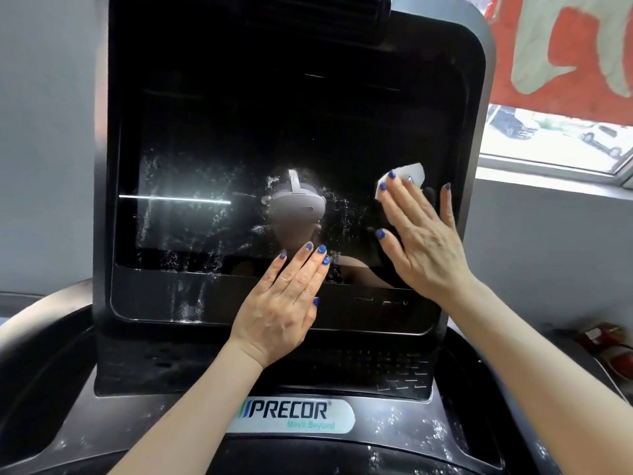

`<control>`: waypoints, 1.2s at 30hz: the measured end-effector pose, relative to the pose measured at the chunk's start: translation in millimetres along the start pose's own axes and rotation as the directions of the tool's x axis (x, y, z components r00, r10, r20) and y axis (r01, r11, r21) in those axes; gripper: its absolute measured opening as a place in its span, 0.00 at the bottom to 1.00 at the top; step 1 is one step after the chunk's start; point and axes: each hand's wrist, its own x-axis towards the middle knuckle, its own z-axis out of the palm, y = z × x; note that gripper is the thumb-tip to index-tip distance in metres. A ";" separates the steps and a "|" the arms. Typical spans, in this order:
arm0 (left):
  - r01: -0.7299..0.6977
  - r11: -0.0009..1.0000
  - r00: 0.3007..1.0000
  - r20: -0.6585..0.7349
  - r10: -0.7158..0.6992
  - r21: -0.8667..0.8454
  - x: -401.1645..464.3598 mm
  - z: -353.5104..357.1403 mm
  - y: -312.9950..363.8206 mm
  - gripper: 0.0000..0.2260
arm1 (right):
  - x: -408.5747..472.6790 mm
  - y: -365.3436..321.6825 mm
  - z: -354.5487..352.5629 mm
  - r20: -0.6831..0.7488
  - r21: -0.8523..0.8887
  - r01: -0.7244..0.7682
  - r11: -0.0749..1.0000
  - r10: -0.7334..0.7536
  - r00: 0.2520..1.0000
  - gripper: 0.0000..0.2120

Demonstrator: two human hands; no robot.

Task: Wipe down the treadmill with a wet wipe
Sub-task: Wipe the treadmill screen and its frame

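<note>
The treadmill's black console screen [239,132] fills the view, with white smears and specks across its lower left and middle. My right hand [424,238] lies flat with straight fingers on the screen's right side and presses a white wet wipe [409,173] against the glass; the wipe's edge shows above my fingertips. My left hand [287,303] rests flat with straight fingers on the screen's lower edge and bezel, holding nothing. Below it sits the console panel with the Precor label [291,414].
Curved black handrails [41,337] flank the console, dusted with white specks near the front. A window [555,138] with red and white cloth hanging above it is at the right. A red object [613,351] lies low at the right edge. Grey wall stands to the left.
</note>
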 end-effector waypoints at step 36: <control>0.048 0.999 0.999 0.013 -0.048 0.010 -41.0 -11.0 -21.7 0.25 | 55.5 -14.1 -10.0 0.111 -0.136 0.313 0.940 -0.299 0.948 0.28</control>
